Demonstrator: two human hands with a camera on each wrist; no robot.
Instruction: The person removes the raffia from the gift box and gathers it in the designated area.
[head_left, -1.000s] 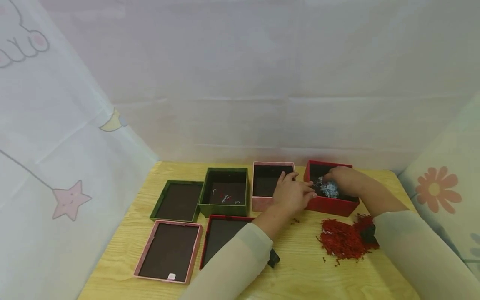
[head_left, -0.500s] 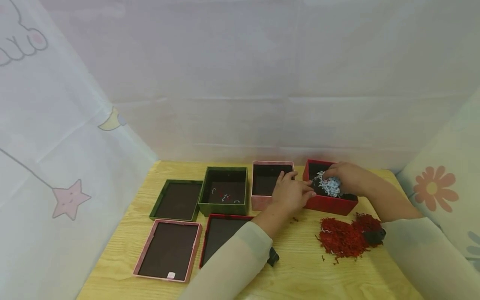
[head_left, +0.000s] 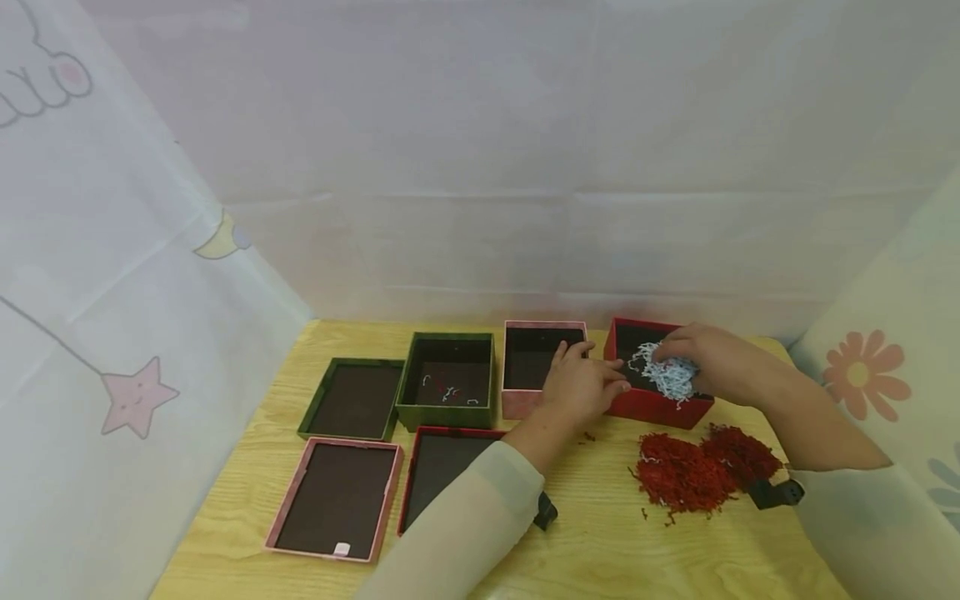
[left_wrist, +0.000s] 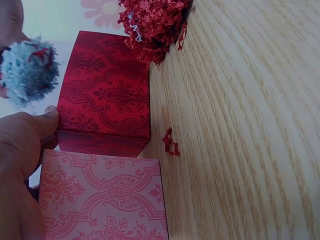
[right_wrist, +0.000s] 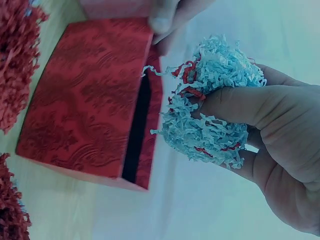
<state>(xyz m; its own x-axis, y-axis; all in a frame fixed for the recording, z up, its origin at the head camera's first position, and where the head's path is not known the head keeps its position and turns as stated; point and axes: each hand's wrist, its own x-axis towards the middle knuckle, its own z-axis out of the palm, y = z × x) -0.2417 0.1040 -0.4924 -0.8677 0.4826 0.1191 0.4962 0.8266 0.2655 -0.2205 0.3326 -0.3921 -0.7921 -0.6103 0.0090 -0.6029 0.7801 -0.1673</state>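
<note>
My right hand (head_left: 716,358) pinches a clump of pale blue shredded paper (right_wrist: 215,100) with a few red strands in it. The clump hangs just above the rim of the open red box (right_wrist: 95,100). At that box's near left corner, my left hand (head_left: 581,387) grips the rim, its thumb (left_wrist: 50,117) against the patterned outside wall. Other fingers of this hand reach over the edge of the open pink box (left_wrist: 102,195) beside it. A loose heap of red shredded paper (head_left: 682,475) lies in front of the red box.
Left of the pink box stands a green box (head_left: 446,417) with a few stray paper strands inside. Three lids lie on the wooden table (head_left: 600,550): green (head_left: 356,400), pink (head_left: 330,500) and red (head_left: 450,467), the last partly behind my left sleeve.
My right hand has lifted the pale blue paper out of the red box's inside and moved right and up, over the rim. My left hand has stayed at the box corner.
</note>
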